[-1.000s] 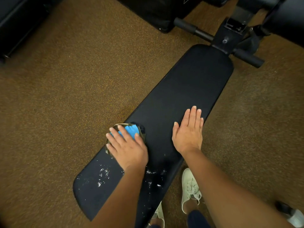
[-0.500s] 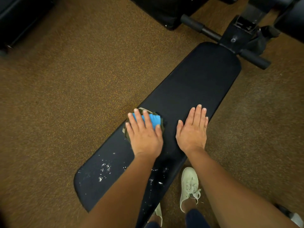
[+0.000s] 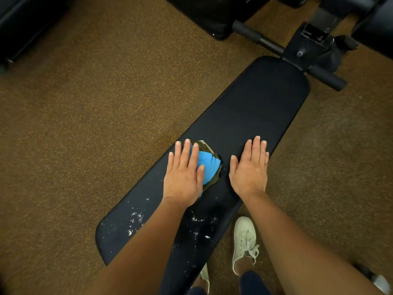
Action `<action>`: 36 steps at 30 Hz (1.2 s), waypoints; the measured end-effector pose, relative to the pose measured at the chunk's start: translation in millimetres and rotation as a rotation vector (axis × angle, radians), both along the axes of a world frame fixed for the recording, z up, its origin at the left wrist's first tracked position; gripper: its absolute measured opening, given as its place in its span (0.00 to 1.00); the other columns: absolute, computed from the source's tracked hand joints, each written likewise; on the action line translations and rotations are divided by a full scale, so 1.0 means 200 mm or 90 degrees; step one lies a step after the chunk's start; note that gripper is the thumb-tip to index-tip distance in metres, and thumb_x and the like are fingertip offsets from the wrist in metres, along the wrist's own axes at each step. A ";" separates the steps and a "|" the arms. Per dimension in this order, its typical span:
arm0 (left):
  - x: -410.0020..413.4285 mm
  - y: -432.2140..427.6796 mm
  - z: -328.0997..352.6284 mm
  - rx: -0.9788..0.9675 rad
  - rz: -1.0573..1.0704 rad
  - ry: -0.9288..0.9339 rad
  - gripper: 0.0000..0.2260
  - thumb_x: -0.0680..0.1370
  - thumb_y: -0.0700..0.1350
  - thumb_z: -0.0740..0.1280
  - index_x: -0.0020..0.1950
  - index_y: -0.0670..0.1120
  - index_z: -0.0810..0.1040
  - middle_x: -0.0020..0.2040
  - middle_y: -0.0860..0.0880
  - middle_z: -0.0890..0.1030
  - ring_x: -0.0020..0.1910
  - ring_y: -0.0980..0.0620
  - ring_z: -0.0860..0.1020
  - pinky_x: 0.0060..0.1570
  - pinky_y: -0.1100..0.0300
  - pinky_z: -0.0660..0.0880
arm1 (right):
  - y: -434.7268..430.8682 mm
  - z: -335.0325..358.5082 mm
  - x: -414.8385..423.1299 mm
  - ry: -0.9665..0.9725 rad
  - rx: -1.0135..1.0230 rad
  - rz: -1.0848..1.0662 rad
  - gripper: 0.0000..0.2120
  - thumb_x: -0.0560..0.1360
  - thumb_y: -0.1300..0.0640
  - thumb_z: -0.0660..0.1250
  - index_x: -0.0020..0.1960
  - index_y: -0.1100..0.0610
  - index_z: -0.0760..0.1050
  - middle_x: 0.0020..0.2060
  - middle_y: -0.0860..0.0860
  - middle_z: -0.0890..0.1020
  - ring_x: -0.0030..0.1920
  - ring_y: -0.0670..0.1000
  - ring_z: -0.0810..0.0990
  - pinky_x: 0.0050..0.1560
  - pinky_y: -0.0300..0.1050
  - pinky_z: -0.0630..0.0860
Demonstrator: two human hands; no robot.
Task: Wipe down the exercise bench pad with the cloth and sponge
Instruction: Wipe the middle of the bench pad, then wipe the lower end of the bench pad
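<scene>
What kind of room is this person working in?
Most likely a gym or home workout room: a long black padded exercise bench with foam roller bars at its far end stands on speckled rubber-like flooring.

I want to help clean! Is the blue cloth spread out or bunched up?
Bunched up: the blue cloth sits as a small wad under the left hand.

Black bench pad, white flecks; blue sponge; brown speckled carpet.
</scene>
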State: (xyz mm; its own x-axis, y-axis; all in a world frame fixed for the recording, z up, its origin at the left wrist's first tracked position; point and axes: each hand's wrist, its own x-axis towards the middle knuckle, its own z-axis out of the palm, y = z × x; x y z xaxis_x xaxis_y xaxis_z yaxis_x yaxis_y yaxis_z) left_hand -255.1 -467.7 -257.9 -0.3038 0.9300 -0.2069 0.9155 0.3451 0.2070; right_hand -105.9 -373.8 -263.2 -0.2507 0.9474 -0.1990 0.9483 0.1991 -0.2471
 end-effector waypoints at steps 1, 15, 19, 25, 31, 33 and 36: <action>-0.01 -0.02 0.00 0.001 0.024 -0.006 0.26 0.82 0.55 0.41 0.78 0.46 0.48 0.79 0.46 0.47 0.77 0.46 0.39 0.75 0.48 0.41 | 0.00 0.00 0.00 0.008 -0.004 -0.007 0.30 0.81 0.49 0.53 0.77 0.62 0.50 0.78 0.58 0.48 0.77 0.57 0.42 0.76 0.52 0.42; -0.12 -0.29 -0.05 0.010 0.212 0.017 0.27 0.81 0.55 0.41 0.78 0.43 0.54 0.79 0.46 0.51 0.77 0.47 0.39 0.73 0.43 0.39 | -0.23 0.05 -0.27 0.221 0.156 0.372 0.20 0.78 0.56 0.55 0.65 0.64 0.73 0.65 0.59 0.74 0.68 0.60 0.70 0.70 0.58 0.64; -0.12 -0.33 -0.07 0.018 0.248 0.010 0.28 0.81 0.54 0.41 0.77 0.41 0.54 0.78 0.46 0.49 0.77 0.47 0.40 0.74 0.43 0.40 | -0.29 0.01 -0.37 0.081 0.084 0.447 0.25 0.79 0.49 0.51 0.73 0.56 0.65 0.73 0.57 0.65 0.75 0.59 0.59 0.74 0.59 0.57; -0.11 -0.34 -0.08 0.021 0.268 0.011 0.29 0.80 0.55 0.40 0.77 0.40 0.52 0.78 0.45 0.48 0.77 0.46 0.40 0.74 0.44 0.39 | -0.30 -0.04 -0.29 -0.023 0.055 0.400 0.30 0.79 0.41 0.48 0.76 0.55 0.60 0.76 0.56 0.61 0.76 0.59 0.53 0.74 0.59 0.50; -0.11 -0.34 -0.09 0.017 0.268 0.021 0.28 0.81 0.54 0.41 0.77 0.40 0.51 0.79 0.44 0.48 0.77 0.46 0.41 0.74 0.44 0.40 | -0.25 -0.01 -0.12 -0.062 0.039 0.086 0.34 0.78 0.41 0.49 0.74 0.64 0.60 0.74 0.60 0.63 0.75 0.61 0.56 0.75 0.60 0.52; -0.11 -0.34 -0.09 0.017 0.270 0.029 0.28 0.81 0.54 0.41 0.77 0.40 0.52 0.79 0.44 0.49 0.77 0.46 0.41 0.74 0.44 0.41 | -0.28 0.02 -0.19 -0.043 0.037 0.035 0.33 0.76 0.42 0.53 0.69 0.66 0.65 0.68 0.63 0.68 0.70 0.64 0.62 0.73 0.63 0.56; -0.11 -0.34 -0.09 0.012 0.267 0.037 0.28 0.81 0.54 0.42 0.77 0.40 0.52 0.79 0.44 0.49 0.77 0.46 0.41 0.75 0.44 0.41 | -0.30 0.02 -0.24 -0.013 0.056 0.091 0.29 0.75 0.42 0.57 0.62 0.67 0.70 0.60 0.63 0.72 0.63 0.65 0.68 0.70 0.65 0.58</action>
State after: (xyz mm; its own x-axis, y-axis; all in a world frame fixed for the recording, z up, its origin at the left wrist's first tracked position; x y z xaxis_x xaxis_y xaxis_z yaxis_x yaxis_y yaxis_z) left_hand -276.7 -535.8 -276.1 -0.6675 0.7267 -0.1625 0.7068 0.6870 0.1688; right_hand -153.1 -434.5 -259.1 -0.3812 0.9162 -0.1240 0.9133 0.3524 -0.2040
